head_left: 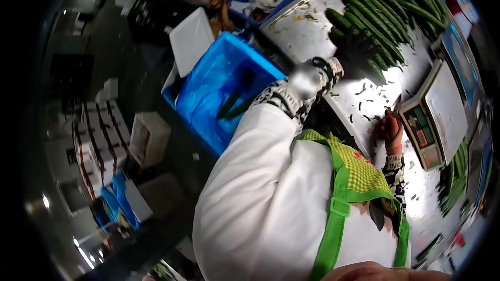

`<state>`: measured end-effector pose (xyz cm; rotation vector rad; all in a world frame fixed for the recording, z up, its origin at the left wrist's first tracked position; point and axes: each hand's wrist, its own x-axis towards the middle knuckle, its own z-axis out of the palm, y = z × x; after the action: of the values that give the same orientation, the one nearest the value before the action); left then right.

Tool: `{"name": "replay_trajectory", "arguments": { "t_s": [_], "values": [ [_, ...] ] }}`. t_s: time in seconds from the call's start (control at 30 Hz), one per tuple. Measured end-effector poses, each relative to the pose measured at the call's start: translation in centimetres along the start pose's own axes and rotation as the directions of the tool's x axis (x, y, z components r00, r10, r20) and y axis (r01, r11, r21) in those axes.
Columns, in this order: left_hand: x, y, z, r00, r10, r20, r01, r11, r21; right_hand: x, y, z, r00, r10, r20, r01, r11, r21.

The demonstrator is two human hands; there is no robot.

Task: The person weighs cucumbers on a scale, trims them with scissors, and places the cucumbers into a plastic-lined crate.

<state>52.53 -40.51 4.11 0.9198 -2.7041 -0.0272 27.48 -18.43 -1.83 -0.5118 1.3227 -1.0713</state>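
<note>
Cucumbers: heaped on the metal counter, beneath and beyond the left hand. Left hand: dark-gloved, laid against the nearest cucumbers; whether any is gripped cannot be told. Right hand: closed around a slim pointed tool, type unclear.

Risks, as judged: glove or cucumber skin could be nicked if the tool's point were brought across to the left hand. Cucumbers could be sent rolling by a push against the loose heap. Footing for them could be made slippery by the dark scraps strewn between the hands. The weighing scale, just beside the right hand, could be knocked by a sideways swing.

Markings: block letters on the right cuff, possibly "DARK", remainder illegible; scale display lit orange-red, figures unreadable. No brand can be made out.
</note>
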Motion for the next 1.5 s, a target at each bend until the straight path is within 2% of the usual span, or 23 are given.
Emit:
{"name": "replay_trajectory", "arguments": {
  "t_s": [0.07, 0.13, 0.17, 0.23, 0.27, 0.3, 0.33, 0.37, 0.4, 0.43, 0.5, 0.6, 0.73, 0.8, 1.0, 1.07, 1.1, 1.2, 1.27, 1.3, 1.33, 1.4, 1.5],
  "values": [
    [-3.6, 0.3, -1.2, 0.973, -0.017, -0.231, -0.021, 0.987, -0.16, -0.1, 0.0, 0.2, 0.999, -0.044, -0.032, 0.044, 0.999, 0.002],
    [-8.4, -0.3, -2.3, 0.906, -0.178, -0.384, 0.047, 0.945, -0.325, -0.1, -0.2, 0.0, 0.997, -0.026, -0.068, 0.027, 0.999, 0.017],
    [-11.1, -0.8, -3.8, 0.83, -0.267, -0.489, 0.219, 0.963, -0.154, -0.6, -0.6, 0.2, 0.998, -0.057, -0.017, 0.057, 0.998, -0.017],
    [-14.2, -1.1, -6.5, 0.756, -0.419, -0.504, 0.368, 0.908, -0.202, -0.5, -0.8, 0.5, 0.997, -0.031, -0.076, 0.029, 0.999, -0.029],
    [-17.3, -1.9, -9.0, 0.667, -0.493, -0.559, 0.388, 0.87, -0.304, -0.5, -0.8, 0.4, 0.995, -0.017, -0.103, 0.014, 0.999, -0.036],
    [-20.8, -4.3, -6.7, 0.581, -0.488, -0.651, 0.407, 0.867, -0.287, -0.3, -0.6, -0.3, 0.992, -0.127, 0.01, 0.127, 0.979, -0.158],
    [-25.2, -5.3, -4.7, 0.508, -0.635, -0.582, 0.669, 0.716, -0.196, -0.3, -0.1, -0.7, 0.986, -0.166, 0.018, 0.166, 0.97, -0.179],
    [-31.4, -7.7, -2.3, 0.661, -0.615, -0.431, 0.681, 0.733, -0.001, -0.4, 0.0, -0.6, 0.979, -0.204, 0.021, 0.204, 0.96, -0.194],
    [-37.7, -10.2, 0.1, 0.783, -0.566, -0.259, 0.615, 0.768, 0.181, -0.3, 0.2, -0.7, 0.976, -0.217, 0.007, 0.215, 0.958, -0.191],
    [-41.5, -10.9, 1.2, 0.783, -0.621, -0.039, 0.61, 0.754, 0.243, -0.2, 0.4, -0.9, 0.973, -0.23, -0.007, 0.225, 0.956, -0.188],
    [-44.6, -10.6, 0.6, 0.585, -0.779, 0.226, 0.748, 0.626, 0.219, -0.3, 0.4, -0.7, 0.971, -0.236, -0.037, 0.226, 0.958, -0.177],
    [-45.2, -10.7, 0.4, 0.413, -0.827, 0.383, 0.829, 0.515, 0.218, -0.5, -0.1, -0.6, 0.981, -0.193, -0.036, 0.182, 0.961, -0.211],
    [-44.2, -11.6, 0.5, 0.347, -0.818, 0.459, 0.843, 0.486, 0.23, -1.2, -1.2, 0.9, 0.991, -0.112, -0.079, 0.098, 0.981, -0.166],
    [-43.6, -12.1, 0.5, 0.325, -0.81, 0.489, 0.844, 0.482, 0.237, -2.2, -3.1, 3.2, 0.989, -0.008, -0.151, -0.006, 0.995, -0.096],
    [-41.6, -13.9, -0.1, 0.25, -0.766, 0.593, 0.867, 0.45, 0.214, -2.1, -3.0, 3.3, 0.989, -0.007, -0.149, -0.003, 0.998, -0.067],
    [-42.8, -13.0, 0.8, 0.346, -0.767, 0.54, 0.829, 0.519, 0.207, -2.6, -3.2, 4.0, 0.988, 0.023, -0.153, -0.031, 0.999, -0.045],
    [-44.6, -12.0, 2.3, 0.477, -0.763, 0.435, 0.75, 0.612, 0.25, -2.3, -2.9, 3.2, 0.99, 0.027, -0.141, -0.034, 0.998, -0.044],
    [-46.5, -10.1, 2.4, 0.425, -0.839, 0.339, 0.889, 0.457, 0.016, -2.0, -2.6, 2.2, 0.99, -0.019, -0.142, 0.008, 0.997, -0.073],
    [-45.4, -10.3, 1.1, 0.326, -0.833, 0.447, 0.904, 0.412, 0.109, -1.3, -1.4, 0.7, 0.989, -0.108, -0.102, 0.089, 0.98, -0.175],
    [-44.9, -10.2, 0.2, 0.268, -0.826, 0.496, 0.907, 0.39, 0.158, -1.2, -1.4, 0.7, 0.99, -0.092, -0.108, 0.075, 0.985, -0.154],
    [-44.9, -10.4, -0.1, 0.304, -0.824, 0.478, 0.885, 0.43, 0.179, -1.1, -1.4, 0.7, 0.991, -0.076, -0.114, 0.06, 0.989, -0.132],
    [-45.2, -11.3, 0.0, 0.384, -0.811, 0.442, 0.829, 0.513, 0.221, -1.4, -2.0, 1.7, 0.983, 0.074, -0.17, -0.064, 0.996, 0.068],
    [-46.0, -12.0, 0.1, 0.352, -0.855, 0.38, 0.852, 0.461, 0.249, -1.7, -2.3, 2.3, 0.984, 0.039, -0.176, -0.035, 0.999, 0.023]
  ]
}}
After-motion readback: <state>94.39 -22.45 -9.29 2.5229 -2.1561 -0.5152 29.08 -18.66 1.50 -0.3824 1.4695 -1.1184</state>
